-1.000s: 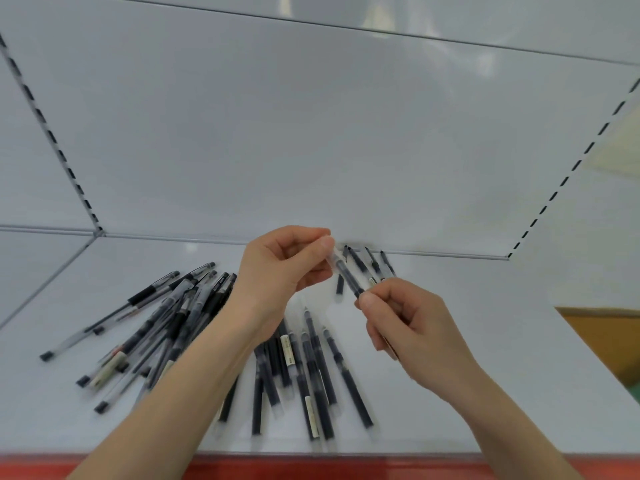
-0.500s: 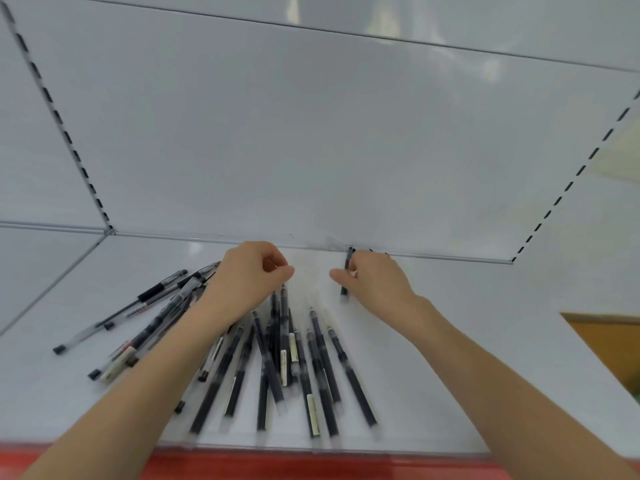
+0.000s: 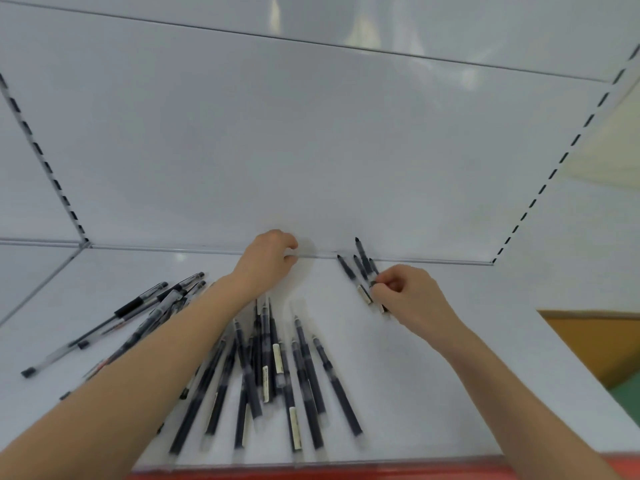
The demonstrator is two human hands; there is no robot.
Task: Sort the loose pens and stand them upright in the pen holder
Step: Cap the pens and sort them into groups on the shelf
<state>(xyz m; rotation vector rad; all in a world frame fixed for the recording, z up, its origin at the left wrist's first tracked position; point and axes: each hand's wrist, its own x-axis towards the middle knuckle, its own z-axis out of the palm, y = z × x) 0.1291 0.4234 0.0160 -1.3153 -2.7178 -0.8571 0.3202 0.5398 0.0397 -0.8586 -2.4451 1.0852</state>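
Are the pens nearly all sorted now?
Not nearly. Done: a small group lies apart by the back wall. In hand: the right hand pinches one of them; the left hand is curled, holding nothing visible. Left: the middle pile and left pile lie loose; no holder in view.

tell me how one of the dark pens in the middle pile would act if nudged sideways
Probably rolls: the dark pens look slim and round on a smooth, glossy shelf. Likely stiff and light, since each lies straight. Packed side by side, a nudged one would probably bump its neighbours.
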